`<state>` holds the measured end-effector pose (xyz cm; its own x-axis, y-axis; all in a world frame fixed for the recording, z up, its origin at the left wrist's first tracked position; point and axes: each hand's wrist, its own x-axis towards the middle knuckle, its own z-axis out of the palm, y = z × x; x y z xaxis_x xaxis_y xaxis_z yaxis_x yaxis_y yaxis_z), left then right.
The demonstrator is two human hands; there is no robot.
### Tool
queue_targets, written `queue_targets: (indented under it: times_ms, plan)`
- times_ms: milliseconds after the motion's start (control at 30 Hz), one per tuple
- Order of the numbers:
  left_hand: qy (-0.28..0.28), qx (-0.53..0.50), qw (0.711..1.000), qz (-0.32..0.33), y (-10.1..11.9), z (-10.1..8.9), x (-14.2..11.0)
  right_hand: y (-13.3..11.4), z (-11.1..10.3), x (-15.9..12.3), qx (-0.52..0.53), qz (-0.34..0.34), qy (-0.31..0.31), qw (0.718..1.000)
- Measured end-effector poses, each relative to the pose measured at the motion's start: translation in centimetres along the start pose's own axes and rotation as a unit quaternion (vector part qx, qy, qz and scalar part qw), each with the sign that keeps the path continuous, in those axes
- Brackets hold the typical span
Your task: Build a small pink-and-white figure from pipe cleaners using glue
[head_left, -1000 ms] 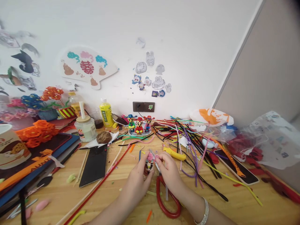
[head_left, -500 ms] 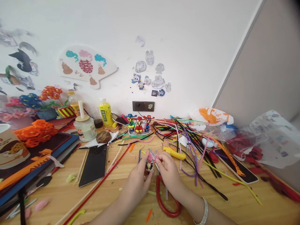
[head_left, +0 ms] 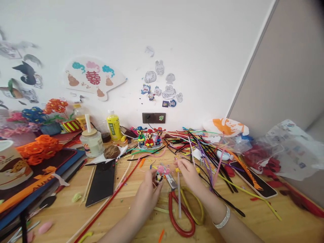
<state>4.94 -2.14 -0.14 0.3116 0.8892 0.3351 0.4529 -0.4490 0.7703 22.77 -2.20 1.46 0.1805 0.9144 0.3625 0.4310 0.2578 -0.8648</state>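
My left hand (head_left: 148, 190) pinches a small figurine (head_left: 159, 175) with a black-and-white face and a pink top. The fingers hide its lower part. My right hand (head_left: 188, 173) is closed over a yellow glue gun (head_left: 177, 169), which shows on both sides of the hand. Between and below the hands lie large scissors (head_left: 172, 184) with one red and one yellow handle loop. A translucent stick (head_left: 179, 199) lies across the scissors, below my right fingers.
Three finished figurines (head_left: 149, 139) stand on a small tray at the back. Loose pipe cleaners (head_left: 202, 148) spread at the right, beside a phone (head_left: 265, 189). A black phone (head_left: 101, 182), a candle jar (head_left: 91, 143) and a yellow bottle (head_left: 113, 125) are at the left.
My right hand has moved away from the figurine, right and slightly up, onto the glue gun. The scissors show more fully. My left hand still holds the figurine.
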Motion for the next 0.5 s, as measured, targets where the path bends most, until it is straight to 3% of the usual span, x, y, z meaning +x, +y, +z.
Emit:
queue_targets:
  times_ms: [300,400,500]
  plan:
    - [-0.029,-0.042,0.999,0.006,0.9,-0.6,0.3,-1.8,-0.1,-0.5,0.004,-0.016,-0.083,0.996]
    - [-0.043,-0.107,0.993,-0.019,0.7,-0.1,0.3,-2.0,-0.1,-0.5,0.018,-0.018,-0.116,0.993]
    - [-0.02,-0.185,0.98,-0.065,0.3,0.5,0.4,-1.4,-0.3,-0.2,0.023,-0.03,-0.106,0.994]
